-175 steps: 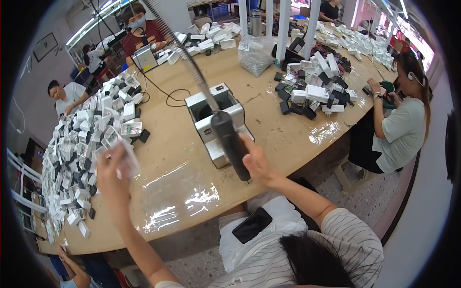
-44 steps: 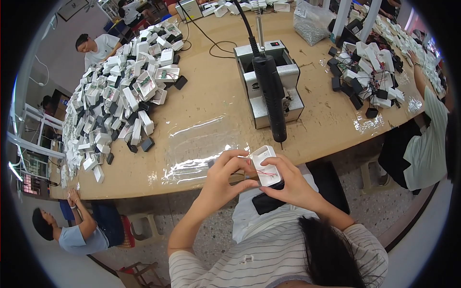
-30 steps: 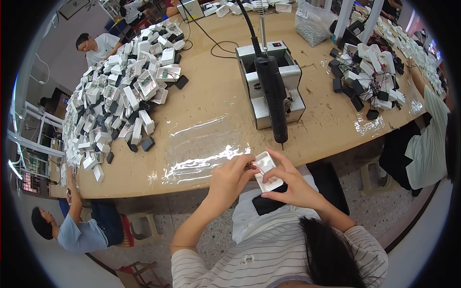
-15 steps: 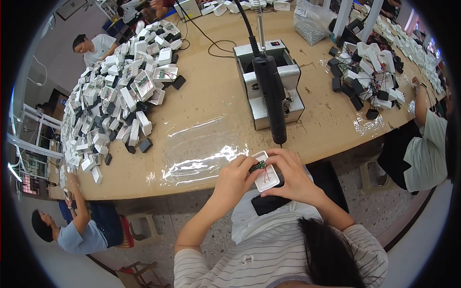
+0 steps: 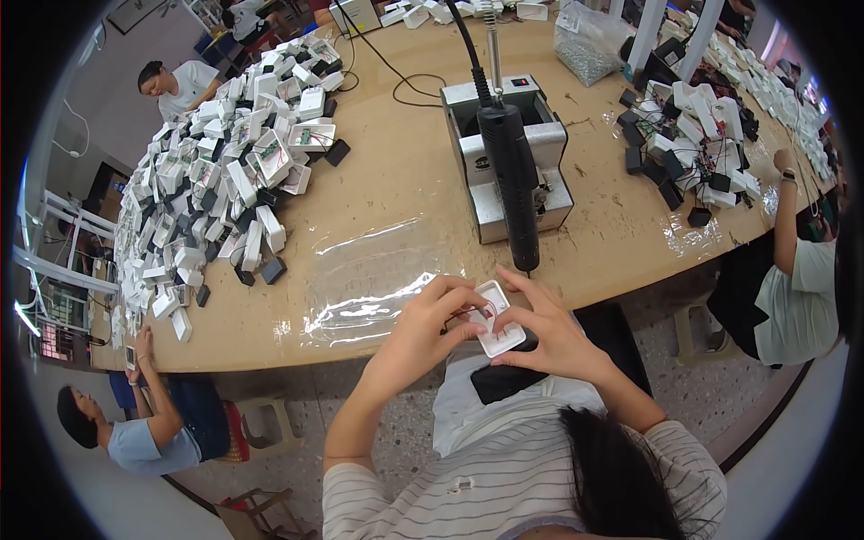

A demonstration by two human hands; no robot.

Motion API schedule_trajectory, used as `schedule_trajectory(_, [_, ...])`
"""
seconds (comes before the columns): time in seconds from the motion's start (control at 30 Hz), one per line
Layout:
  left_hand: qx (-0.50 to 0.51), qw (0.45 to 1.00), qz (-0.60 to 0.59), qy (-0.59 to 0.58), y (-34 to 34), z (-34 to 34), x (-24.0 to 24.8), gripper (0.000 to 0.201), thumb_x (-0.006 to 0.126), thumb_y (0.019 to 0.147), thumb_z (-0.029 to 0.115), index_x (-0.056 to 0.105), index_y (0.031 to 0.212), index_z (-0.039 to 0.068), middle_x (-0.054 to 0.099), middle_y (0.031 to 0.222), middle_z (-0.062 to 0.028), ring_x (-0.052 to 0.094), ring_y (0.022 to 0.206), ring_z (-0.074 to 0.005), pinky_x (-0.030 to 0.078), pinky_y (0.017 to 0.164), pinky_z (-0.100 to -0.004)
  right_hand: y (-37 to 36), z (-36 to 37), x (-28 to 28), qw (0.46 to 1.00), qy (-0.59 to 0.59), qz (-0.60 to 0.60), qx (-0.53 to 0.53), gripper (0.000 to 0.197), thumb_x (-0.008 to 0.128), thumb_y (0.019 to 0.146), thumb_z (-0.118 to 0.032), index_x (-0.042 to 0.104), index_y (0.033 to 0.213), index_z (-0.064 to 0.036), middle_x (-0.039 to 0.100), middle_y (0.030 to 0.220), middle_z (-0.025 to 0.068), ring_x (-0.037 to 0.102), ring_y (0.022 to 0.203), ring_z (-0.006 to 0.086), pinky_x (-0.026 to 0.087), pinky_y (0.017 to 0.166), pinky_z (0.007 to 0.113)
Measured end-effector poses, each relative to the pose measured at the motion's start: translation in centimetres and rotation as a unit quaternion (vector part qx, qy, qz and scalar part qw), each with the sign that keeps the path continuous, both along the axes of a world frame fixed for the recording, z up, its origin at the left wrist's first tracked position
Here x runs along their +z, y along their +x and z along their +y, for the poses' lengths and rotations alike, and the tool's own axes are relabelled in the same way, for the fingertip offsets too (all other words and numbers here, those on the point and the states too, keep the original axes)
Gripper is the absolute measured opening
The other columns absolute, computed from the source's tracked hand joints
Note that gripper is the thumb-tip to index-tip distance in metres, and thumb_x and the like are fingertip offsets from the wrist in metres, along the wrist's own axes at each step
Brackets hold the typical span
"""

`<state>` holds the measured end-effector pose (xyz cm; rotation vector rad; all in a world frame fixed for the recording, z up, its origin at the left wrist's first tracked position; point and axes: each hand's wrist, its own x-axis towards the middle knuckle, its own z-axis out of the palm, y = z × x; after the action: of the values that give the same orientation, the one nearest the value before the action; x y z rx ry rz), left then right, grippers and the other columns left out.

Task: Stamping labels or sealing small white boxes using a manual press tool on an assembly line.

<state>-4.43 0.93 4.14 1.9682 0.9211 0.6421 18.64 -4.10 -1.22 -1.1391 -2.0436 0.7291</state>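
Left hand (image 5: 418, 324) has shifted; fingers half-curled over white box (image 5: 508, 340), grip unclear. Right hand (image 5: 556, 340), partly closed, holds box's right side.

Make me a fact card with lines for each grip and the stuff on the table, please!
Left grip: fingertips in the open white box
Right grip: holding the box
Tool: black, cable at its top
Machine: silver, behind the tool
Table's left: big heap of white cases and black blocks
Table's right: smaller heap with wires
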Motion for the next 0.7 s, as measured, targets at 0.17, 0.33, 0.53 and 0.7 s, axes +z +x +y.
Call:
schedule_trajectory(0.17, [0.047, 0.998, -0.029, 0.028, 0.4, 0.1, -1.3, 0.024, 0.074, 0.085, 0.0, 0.066, 0.108, 0.0, 0.061, 0.121, -0.0156, 0.068, 0.094, -0.022, 0.055, 0.084, -0.0328, 0.0, 0.7, 0.3, 0.999, -0.016, -0.007, 0.029, 0.042, 0.091, 0.069, -0.03, 0.068, 0.1, -0.0144, 0.041, 0.153, 0.0123, 0.052, 0.12, 0.0314, 0.04, 0.105, 0.044])
schedule_trajectory(0.33, [0.099, 0.985, -0.128, -0.064, 0.5, 0.5, -2.2, 0.03, 0.075, 0.087, 0.0, 0.062, 0.114, -0.003, 0.059, 0.127, -0.0157, 0.066, 0.097, -0.019, 0.056, 0.086, -0.0305, -0.1, 0.6, 0.5, 0.999, -0.044, 0.008, 0.029, 0.041, 0.091, 0.068, -0.028, 0.069, 0.101, -0.0146, 0.044, 0.15, 0.011, 0.053, 0.119, 0.0288, 0.041, 0.105, 0.042])
schedule_trajectory(0.53, [0.059, 0.998, -0.022, -0.032, 0.8, -0.1, -1.3, 0.017, 0.067, 0.094, 0.004, 0.061, 0.109, -0.002, 0.069, 0.105, -0.015, 0.069, 0.09, -0.019, 0.055, 0.079, -0.0307, -0.3, 0.7, 0.5, 0.998, -0.056, 0.02, 0.016, 0.043, 0.09, 0.069, -0.026, 0.07, 0.104, -0.0138, 0.045, 0.148, 0.0098, 0.053, 0.118, 0.0265, 0.042, 0.103, 0.04])
schedule_trajectory(0.7, [0.09, 0.993, 0.066, 0.046, 1.1, -0.7, -1.5, 0.012, 0.064, 0.094, 0.005, 0.063, 0.106, 0.002, 0.07, 0.096, -0.0129, 0.067, 0.083, -0.0283, 0.055, 0.069, -0.0342, -0.3, 0.7, 0.3, 0.999, -0.045, 0.012, 0.015, 0.044, 0.09, 0.07, -0.026, 0.072, 0.109, -0.0142, 0.045, 0.149, 0.0084, 0.053, 0.117, 0.0255, 0.042, 0.103, 0.039])
